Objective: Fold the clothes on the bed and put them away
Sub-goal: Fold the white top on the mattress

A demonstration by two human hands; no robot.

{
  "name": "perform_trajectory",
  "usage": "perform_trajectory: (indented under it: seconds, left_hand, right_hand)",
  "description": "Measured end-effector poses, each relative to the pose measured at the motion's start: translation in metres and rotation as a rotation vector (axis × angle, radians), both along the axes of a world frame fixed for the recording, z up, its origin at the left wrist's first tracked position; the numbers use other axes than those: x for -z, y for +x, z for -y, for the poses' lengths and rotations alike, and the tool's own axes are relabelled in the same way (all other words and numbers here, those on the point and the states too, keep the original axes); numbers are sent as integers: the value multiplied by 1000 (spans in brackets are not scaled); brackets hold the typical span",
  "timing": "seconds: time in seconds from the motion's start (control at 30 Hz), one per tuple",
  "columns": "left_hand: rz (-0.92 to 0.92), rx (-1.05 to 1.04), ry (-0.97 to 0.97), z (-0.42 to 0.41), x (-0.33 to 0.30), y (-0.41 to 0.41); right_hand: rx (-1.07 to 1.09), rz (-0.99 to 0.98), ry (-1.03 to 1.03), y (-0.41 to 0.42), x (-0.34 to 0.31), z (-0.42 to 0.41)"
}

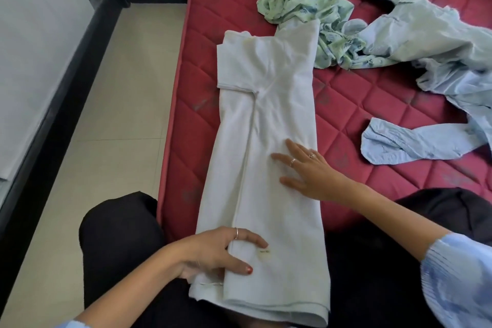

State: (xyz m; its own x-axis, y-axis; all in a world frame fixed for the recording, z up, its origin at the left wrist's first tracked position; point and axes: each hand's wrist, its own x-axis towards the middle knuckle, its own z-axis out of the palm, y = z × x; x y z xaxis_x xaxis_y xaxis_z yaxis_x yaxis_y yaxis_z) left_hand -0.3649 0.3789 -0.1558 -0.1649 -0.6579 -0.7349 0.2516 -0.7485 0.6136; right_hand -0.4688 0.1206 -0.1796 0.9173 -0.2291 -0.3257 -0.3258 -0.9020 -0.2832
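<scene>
A white garment (269, 104) lies lengthwise on the red quilted mattress (354, 98), folded into a long narrow strip with its hem hanging over the near edge onto my lap. My left hand (221, 250) rests on the lower left of the strip, thumb and fingers spread flat on the folded edge. My right hand (306, 168) lies flat on the middle of the strip, fingers straight. A crumpled green patterned cloth (300, 1) sits beyond the garment's far end. A pale blue shirt (431, 42) sprawls to the right, one sleeve (407, 142) reaching toward me.
The mattress edge runs along the left, with beige floor tiles (106, 120) and a white wall with a black skirting (50, 125) beyond it. My dark-trousered knees (119, 231) frame the garment's near end.
</scene>
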Motion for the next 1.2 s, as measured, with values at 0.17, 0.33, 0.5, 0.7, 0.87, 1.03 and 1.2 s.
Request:
perform_trajectory:
  seconds: [0.17, 0.33, 0.5, 0.7, 0.87, 1.03, 1.2]
  left_hand:
    - [-1, 12, 29, -8, -5, -1]
    - [148, 314, -49, -16, -22, -6]
    - [226, 637, -43, -26, -60, 7]
    - [814, 137, 183, -39, -51, 30]
    - [943, 216, 327, -43, -17, 6]
    - [1075, 166, 288, -42, -5, -13]
    - [1084, 48, 158, -49, 1, -30]
  right_hand:
    - [45, -47, 101, -45, -18, -30]
    - [-49, -199, 277, -85, -38, -85]
    - [-196, -235, 242, -117, -56, -121]
    - [-231, -201, 165, -132, -64, -122]
    - [-262, -166, 44, -134, -53, -127]
    - [-301, -106, -49, -140, -45, -131]
    - [-235, -90, -39, -139, -50, -134]
